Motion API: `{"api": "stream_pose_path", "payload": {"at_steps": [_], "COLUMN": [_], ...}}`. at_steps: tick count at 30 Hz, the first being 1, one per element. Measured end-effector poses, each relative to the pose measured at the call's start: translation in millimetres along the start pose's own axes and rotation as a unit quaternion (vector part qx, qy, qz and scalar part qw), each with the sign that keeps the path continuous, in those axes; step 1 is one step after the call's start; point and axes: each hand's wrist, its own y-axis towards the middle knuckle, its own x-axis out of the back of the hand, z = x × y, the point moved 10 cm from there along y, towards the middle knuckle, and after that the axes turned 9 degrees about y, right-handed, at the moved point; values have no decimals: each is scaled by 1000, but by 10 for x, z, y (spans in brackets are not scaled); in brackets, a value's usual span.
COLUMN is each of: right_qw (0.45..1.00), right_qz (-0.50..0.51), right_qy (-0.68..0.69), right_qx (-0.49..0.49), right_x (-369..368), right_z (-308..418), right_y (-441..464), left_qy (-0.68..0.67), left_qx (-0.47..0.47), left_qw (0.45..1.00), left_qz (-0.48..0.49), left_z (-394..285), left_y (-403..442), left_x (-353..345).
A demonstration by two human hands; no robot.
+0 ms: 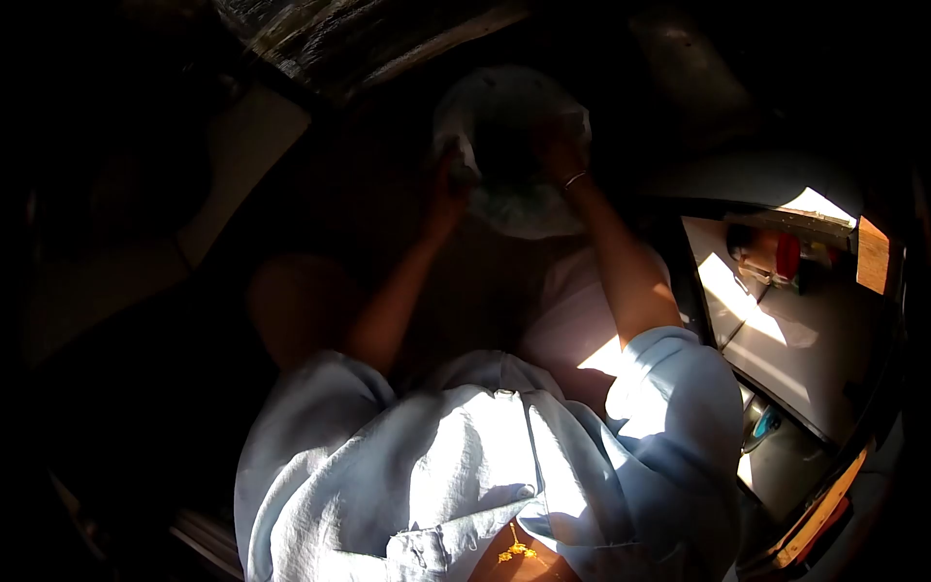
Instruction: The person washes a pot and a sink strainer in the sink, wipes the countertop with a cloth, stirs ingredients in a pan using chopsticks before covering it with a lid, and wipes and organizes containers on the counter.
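A whitish, translucent plastic bag (529,215) is in front of me in deep shade, its round mouth spread and facing up. Its inside is too dark to make out. My left hand (449,175) is closed on the left side of the bag's rim. On the opposite side, my right hand (561,153), with a thin bracelet at the wrist, grips the bag near its right edge. Shadow blurs the fingers of both hands.
A shiny wrapped bundle (359,39) lies at the top left. Light floor tiles (247,145) show on the left. At right, sunlit tiles (766,339) hold a dark object with a red part (786,256). Wooden edges (873,254) stand at far right.
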Motion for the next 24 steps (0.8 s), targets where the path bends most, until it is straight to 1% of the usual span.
{"api": "stream_pose_path", "payload": {"at_steps": [1, 2, 4, 5, 7, 8, 9, 10, 11, 12, 13, 14, 16, 17, 19, 20, 23, 24], "right_qw": [999, 998, 981, 985, 985, 997, 991, 965, 912, 818, 730, 625, 482, 414, 267, 263, 273, 263], "right_qz": [-24, 23, 111, 65, -24, -11, 2, 13, 4, -3, 2, 8, 50, 42, 29, 109, 94, 106], "right_qy": [-1, -54, -156, -156, -159, -67, 29, 180, 319, 500, 623, 728, 843, 880, 939, 945, 940, 943], "right_qx": [28, 29, 25, 35, 67, -30, -129, -192, -258, -284, -279, -281, -236, -229, -216, -158, -181, -177], "right_x": [-106, -132, -49, -47, -61, 63, 164, 249, 321, 368, 439, 538, 831, 1014, 1375, 1527, 1983, 2081], "right_z": [-57, 13, 160, 137, 123, 48, 12, 74, 125, 224, 371, 554, 1043, 1297, 1849, 2040, 2519, 2652], "right_y": [56, 64, -16, -22, 56, 25, -64, -154, -263, -417, -546, -682, -908, -982, -1122, -1257, -1458, -1501], "left_qy": [24, 49, 75, 89, 158, 193, 169, 146, 120, 117, 112, 106, -25, -90, -179, -221, -227, -224], "left_qx": [-28, -55, -25, -11, -95, -127, -69, -15, 38, 31, 22, 11, 128, 187, 202, 208, 212, 212], "left_qw": [999, 997, 997, 996, 980, 967, 978, 984, 987, 989, 992, 994, 991, 978, 963, 952, 950, 951], "left_qz": [2, 8, 13, 16, -69, -109, -104, -102, -103, -81, -56, -28, 11, 29, -16, -40, -33, -38], "left_z": [-40, -84, -52, -73, -446, -661, -815, -996, -1170, -1197, -1162, -1207, -1727, -2035, -2607, -2861, -3642, -3867], "left_y": [16, 11, -13, -17, -55, -196, -297, -348, -374, -391, -403, -408, -506, -570, -625, -664, -744, -779], "left_x": [56, 80, 94, 100, 277, 352, 430, 515, 615, 614, 573, 531, 500, 470, 574, 672, 952, 1048]}}
